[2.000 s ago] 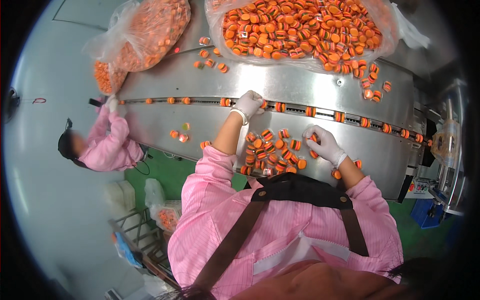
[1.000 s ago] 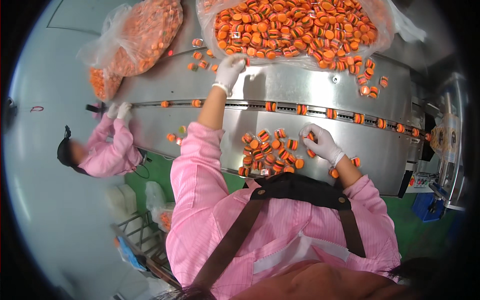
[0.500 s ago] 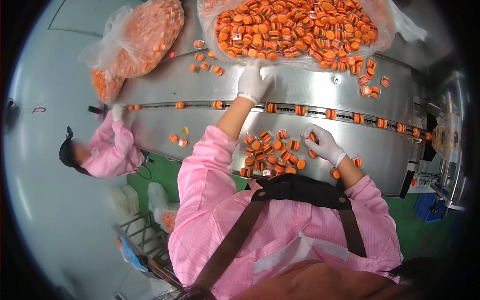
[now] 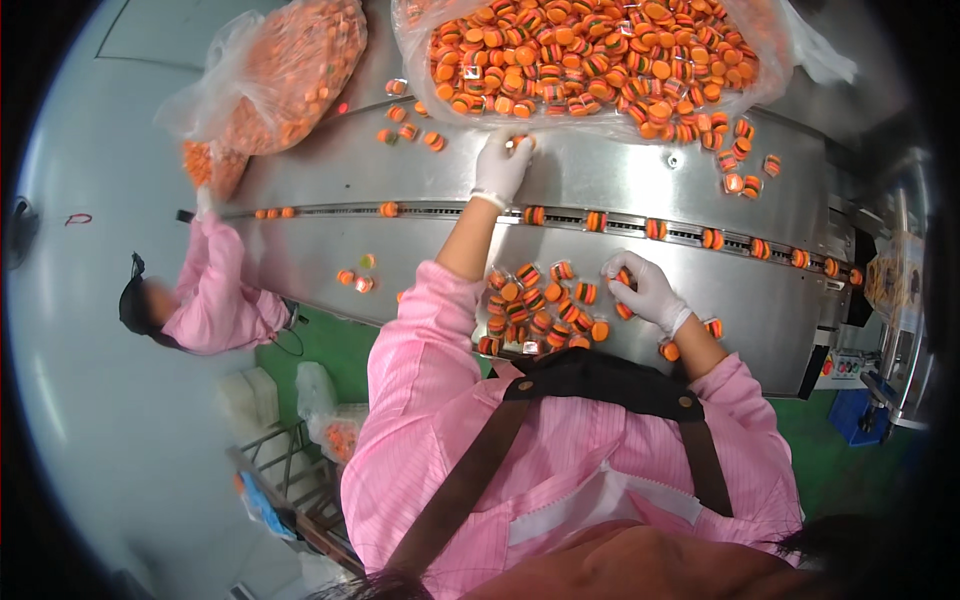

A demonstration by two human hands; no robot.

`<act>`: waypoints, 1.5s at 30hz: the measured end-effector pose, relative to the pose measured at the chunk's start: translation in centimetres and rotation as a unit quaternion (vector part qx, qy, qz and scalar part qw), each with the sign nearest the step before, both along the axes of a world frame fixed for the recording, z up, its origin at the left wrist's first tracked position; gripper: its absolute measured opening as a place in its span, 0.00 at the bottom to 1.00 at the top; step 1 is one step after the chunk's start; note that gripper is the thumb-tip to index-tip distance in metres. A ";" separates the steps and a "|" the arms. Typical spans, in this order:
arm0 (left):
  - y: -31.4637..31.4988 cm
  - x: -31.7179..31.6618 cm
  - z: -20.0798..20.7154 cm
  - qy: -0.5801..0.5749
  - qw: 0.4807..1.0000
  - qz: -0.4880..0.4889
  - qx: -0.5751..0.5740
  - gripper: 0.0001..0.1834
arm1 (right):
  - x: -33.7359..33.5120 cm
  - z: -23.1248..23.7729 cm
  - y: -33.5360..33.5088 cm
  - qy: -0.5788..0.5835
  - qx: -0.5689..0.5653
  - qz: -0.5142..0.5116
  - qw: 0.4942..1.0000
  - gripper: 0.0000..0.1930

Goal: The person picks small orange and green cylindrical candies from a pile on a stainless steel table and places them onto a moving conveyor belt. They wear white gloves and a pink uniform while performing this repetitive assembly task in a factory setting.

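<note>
My left hand [image 4: 502,170], in a white glove, is closed at the near edge of a big clear bag [image 4: 590,122]. Its fingertips pinch an orange-topped burger-shaped candy [image 4: 519,142]. Farther right and nearer to me, my gloved right hand [image 4: 652,292] is closed too, with a striped burger-shaped candy [image 4: 623,276] between thumb and fingers. Left of that hand lies a loose pile of the same candies [image 4: 541,321], some in clear wrap. Between my hands a narrow conveyor channel [image 4: 570,217] crosses the steel table, carrying spaced candies.
Candies fill the big bag. A second full bag [image 4: 300,80] lies at the far left. Stray candies [image 4: 740,160] dot the steel tabletop [image 4: 420,265]. A co-worker in pink [image 4: 225,300] reaches over the table's left end. Machinery [image 4: 895,280] stands at the right.
My left hand has drawn in slightly from the bag's edge, and a candy now shows in its fingers. Conveyor candies have shifted. The co-worker's hand has moved toward the left bag.
</note>
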State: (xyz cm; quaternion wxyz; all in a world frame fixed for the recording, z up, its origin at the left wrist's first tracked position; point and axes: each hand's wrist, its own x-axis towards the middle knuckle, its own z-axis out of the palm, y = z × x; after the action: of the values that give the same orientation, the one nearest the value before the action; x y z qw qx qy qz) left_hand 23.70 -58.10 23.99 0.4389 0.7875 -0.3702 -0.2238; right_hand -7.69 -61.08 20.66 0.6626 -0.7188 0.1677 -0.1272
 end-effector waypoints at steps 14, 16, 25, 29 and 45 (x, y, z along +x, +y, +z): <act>9.4 1.4 0.0 0.081 0.962 0.065 0.253 0.13 | 0.1 0.1 -0.1 0.012 0.000 0.006 1.000 0.06; 8.3 1.2 1.4 -0.031 0.945 0.009 0.326 0.17 | 0.0 0.1 -0.1 0.007 0.001 0.005 1.000 0.05; -4.6 -0.9 4.1 -0.276 0.956 0.006 0.099 0.33 | 0.1 0.2 0.0 0.002 -0.025 -0.003 1.000 0.06; -10.2 -1.8 4.8 -0.265 0.934 0.017 0.237 0.42 | 0.0 0.1 0.0 0.007 -0.002 -0.002 1.000 0.06; -2.5 3.1 3.3 0.129 0.990 -0.001 0.049 0.13 | 0.1 0.0 -0.1 -0.015 -0.014 -0.007 1.000 0.06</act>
State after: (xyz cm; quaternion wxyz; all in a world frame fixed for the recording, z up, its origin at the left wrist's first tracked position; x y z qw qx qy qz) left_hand 26.78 -60.64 27.26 0.4439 0.7721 -0.3000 -0.3417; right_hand -7.55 -61.20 20.69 0.6541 -0.7246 0.1615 -0.1447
